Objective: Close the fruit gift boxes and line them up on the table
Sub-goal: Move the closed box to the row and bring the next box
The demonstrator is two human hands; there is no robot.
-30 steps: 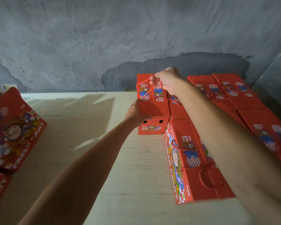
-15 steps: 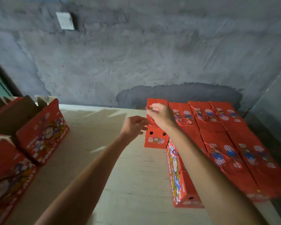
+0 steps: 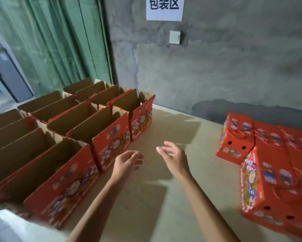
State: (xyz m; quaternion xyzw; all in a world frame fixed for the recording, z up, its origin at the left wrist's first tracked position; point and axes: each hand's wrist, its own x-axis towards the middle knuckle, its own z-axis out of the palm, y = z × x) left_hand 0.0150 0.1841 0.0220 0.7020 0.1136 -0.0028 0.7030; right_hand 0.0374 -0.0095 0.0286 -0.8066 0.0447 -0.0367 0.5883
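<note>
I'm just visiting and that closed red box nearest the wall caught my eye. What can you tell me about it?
The closed red gift box looks like printed cardboard, with cartoon pictures and checked patches on its top and lower end. A red cord handle lies across its top, and two round holes pierce its end face. It stands upright on the pale table, at the wall end of the closed boxes and against its neighbours. Neither hand touches it.

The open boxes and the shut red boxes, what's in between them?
In the head view, bare table lies between the open boxes and the closed boxes, with the left hand and right hand above it.
</note>
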